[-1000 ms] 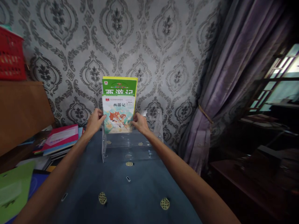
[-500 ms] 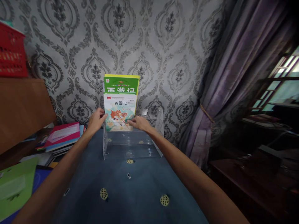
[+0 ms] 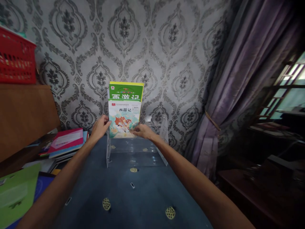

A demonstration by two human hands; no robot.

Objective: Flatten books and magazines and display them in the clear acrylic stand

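Note:
A book with a white and teal cover (image 3: 122, 124), showing a figure in a red cape, stands upright in a clear plastic book stand (image 3: 133, 157). Behind it a taller green book (image 3: 127, 88) with a yellow edge sticks up. My left hand (image 3: 100, 128) grips the front book's left edge, thumb at the cover's side. On the lower right edge, my right hand (image 3: 143, 131) pinches the same book, its fingertips over the cover. The stand's lower front steps are bare, and the cloth's print shows through them.
A dark blue tablecloth (image 3: 135, 203) with pineapple prints covers the table. Stacked books (image 3: 68, 140) and a green folder-like item (image 3: 19, 187) lie left. A red basket (image 3: 17, 58) sits on a brown wooden box (image 3: 28, 114). A purple curtain (image 3: 235, 82) hangs at right.
The view has shifted slightly, so everything sits a little lower and further right in the picture. Both hands stay on the front book, which keeps its place in the stand.

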